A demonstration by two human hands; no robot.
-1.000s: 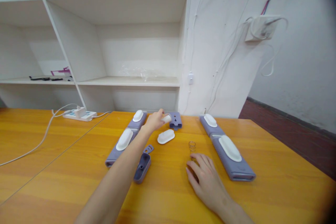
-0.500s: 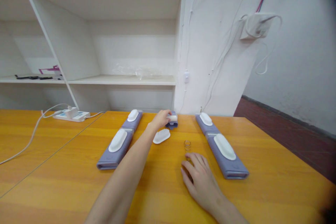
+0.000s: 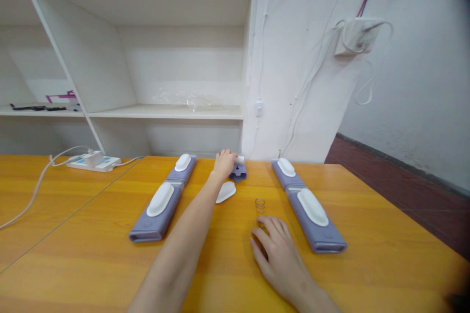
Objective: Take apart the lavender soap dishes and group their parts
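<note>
My left hand (image 3: 224, 162) is stretched out to the far side of the table. Its fingers are closed at a small white piece (image 3: 240, 159), whose end juts out to the right of them. Just below it is a small purple part (image 3: 238, 173) with a notched edge. Nearer to me, by the left forearm, lies a white oval cover (image 3: 226, 191). My right hand (image 3: 278, 256) rests low over the table, fingers bent and apart. Right at its fingertips lies a thin wire coil spring (image 3: 260, 205), its near end partly hidden by the fingers.
Long purple folded pieces with white oval pads lie at left (image 3: 161, 200) and right (image 3: 312, 210). A white power strip (image 3: 96, 160) with cables sits at the back left. White shelves (image 3: 165, 111) and a wall stand behind the wooden table (image 3: 91, 264).
My left hand has turned and shifted slightly, covering more of the white piece, while more of the purple part shows. The right hand stays by the spring. The view has shifted slightly.
</note>
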